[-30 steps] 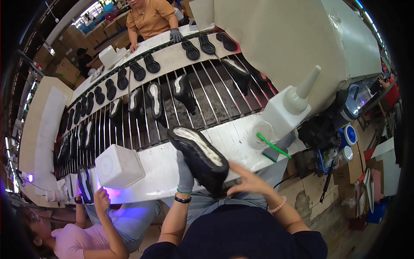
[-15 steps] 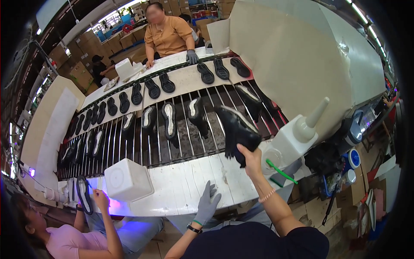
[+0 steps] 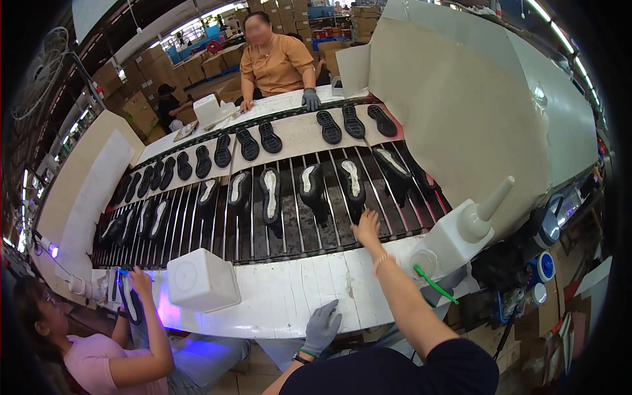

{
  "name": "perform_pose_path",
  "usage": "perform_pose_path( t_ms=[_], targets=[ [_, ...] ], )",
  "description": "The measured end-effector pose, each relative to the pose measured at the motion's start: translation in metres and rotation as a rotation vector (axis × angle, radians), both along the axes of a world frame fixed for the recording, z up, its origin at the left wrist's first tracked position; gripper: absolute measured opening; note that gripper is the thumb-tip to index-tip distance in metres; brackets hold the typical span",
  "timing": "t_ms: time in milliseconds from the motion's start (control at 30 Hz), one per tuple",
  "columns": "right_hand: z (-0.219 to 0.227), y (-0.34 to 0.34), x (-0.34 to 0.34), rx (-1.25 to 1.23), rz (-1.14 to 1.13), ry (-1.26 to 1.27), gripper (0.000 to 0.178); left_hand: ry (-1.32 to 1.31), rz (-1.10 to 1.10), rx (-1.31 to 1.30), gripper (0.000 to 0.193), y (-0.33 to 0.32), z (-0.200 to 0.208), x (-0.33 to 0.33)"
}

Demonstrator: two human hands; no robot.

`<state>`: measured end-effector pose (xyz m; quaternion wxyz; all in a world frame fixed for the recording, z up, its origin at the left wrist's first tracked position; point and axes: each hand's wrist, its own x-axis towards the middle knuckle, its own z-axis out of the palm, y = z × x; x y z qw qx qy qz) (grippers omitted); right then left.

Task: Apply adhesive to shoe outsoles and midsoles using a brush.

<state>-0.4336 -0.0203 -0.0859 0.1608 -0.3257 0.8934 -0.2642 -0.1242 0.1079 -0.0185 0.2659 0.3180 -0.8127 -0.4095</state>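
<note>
Grey-gloved, my left hand [image 3: 322, 327] rests empty, fingers parted, at the near edge of the white bench [image 3: 283, 286], well apart from my bare right hand [image 3: 367, 230], its fingers spread at the near end of a black shoe [image 3: 353, 179]; from here I cannot tell if they touch. That shoe sits white underside up among the metal rods [image 3: 252, 224], so I judge it best to keep my fingertips off its white face and avoid tipping it, my right arm [image 3: 416, 309] stretched forward nearly straight.

contact between right hand [image 3: 367, 228] and shoe [image 3: 353, 180] — unclear
</note>
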Motion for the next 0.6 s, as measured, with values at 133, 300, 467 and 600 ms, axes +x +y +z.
perform_pose_path(
  t_ms=[133, 300, 467, 600],
  targets=[
    [0.019, 0.069, 0.101, -0.255, 0.232, 0.293, 0.081, 0.189, -0.23, -0.023, 0.033, -0.004, 0.057, -0.035],
    [0.066, 0.132, 0.252, -0.082, 0.969, 0.32, 0.076, 0.016, -1.053, 0.078, 0.028, 0.045, 0.103, -0.121],
    [0.055, 0.16, 0.273, -0.158, 1.204, 0.388, 0.069, 0.284, -1.504, 0.121, 0.04, 0.115, -0.041, -0.158],
    [0.007, 0.168, 0.273, -0.399, 1.088, 0.472, 0.067, -0.744, -1.263, 0.153, 0.049, 0.078, -0.077, -0.135]
  ],
)
